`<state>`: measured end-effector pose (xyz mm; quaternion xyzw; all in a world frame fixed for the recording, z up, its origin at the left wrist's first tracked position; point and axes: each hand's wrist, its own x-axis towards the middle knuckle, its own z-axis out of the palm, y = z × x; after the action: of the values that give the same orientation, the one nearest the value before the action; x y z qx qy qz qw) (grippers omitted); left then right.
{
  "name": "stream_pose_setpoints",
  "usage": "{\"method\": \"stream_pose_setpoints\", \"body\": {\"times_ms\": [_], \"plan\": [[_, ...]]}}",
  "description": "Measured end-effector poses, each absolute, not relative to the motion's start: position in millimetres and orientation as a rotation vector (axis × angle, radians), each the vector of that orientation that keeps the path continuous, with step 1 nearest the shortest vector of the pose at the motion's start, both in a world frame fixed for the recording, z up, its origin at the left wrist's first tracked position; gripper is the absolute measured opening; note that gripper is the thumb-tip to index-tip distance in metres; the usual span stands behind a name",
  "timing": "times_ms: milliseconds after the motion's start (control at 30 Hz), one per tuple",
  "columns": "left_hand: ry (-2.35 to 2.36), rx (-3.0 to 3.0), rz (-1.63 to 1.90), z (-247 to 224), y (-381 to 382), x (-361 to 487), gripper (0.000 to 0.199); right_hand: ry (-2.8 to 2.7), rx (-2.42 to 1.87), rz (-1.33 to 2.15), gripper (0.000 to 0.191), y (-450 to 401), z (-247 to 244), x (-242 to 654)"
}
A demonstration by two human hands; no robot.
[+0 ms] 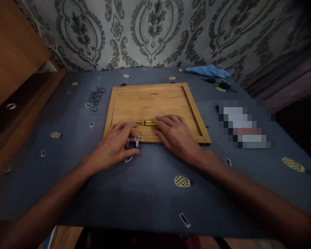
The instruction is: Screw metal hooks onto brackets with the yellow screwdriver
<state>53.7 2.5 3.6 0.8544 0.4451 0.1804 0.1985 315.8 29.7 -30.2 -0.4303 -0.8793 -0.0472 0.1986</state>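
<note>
A wooden panel with a raised frame lies flat on the cloth-covered table in front of me. At its near edge, my left hand curls its thumb and fingers around a small metal hook. Another metal hook sits just left of that one, partly behind the fingers. My right hand rests over the panel, its fingertips closed on the handle end of a yellow-and-black screwdriver. The screwdriver's thin shaft points left, toward my left hand. Several small dark holes run along the panel's near rail.
Several metal hooks lie in a row left of the panel. A blue cloth and a dark tool are at the back right. A pixelated item lies on the right. Wooden furniture borders the left side.
</note>
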Motion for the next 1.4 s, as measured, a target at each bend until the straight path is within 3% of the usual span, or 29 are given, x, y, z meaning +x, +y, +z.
{"method": "stream_pose_setpoints", "body": {"times_ms": [267, 467, 600, 733, 1033, 1400], "plan": [[1.238, 2.390, 0.477, 4, 3, 54, 0.065, -2.429, -1.289, 0.244, 0.022, 49, -19, 320], [1.249, 2.389, 0.468, 3, 4, 53, 0.061, -2.025, -1.201, 0.413, 0.009, 53, 12, 336], [1.223, 2.398, 0.487, 1, 3, 52, 0.063, -1.726, -1.066, 0.493, 0.015, 49, 45, 329], [1.219, 2.386, 0.484, 1, 3, 52, 0.062, -1.794, -1.013, 0.511, 0.021, 49, 62, 314], [1.236, 2.342, 0.454, 6, 4, 54, 0.058, -1.994, -1.050, 0.512, 0.044, 39, 47, 296], [1.232, 2.360, 0.472, 3, 4, 53, 0.061, -1.746, -0.962, 0.636, 0.048, 22, 54, 287]]}}
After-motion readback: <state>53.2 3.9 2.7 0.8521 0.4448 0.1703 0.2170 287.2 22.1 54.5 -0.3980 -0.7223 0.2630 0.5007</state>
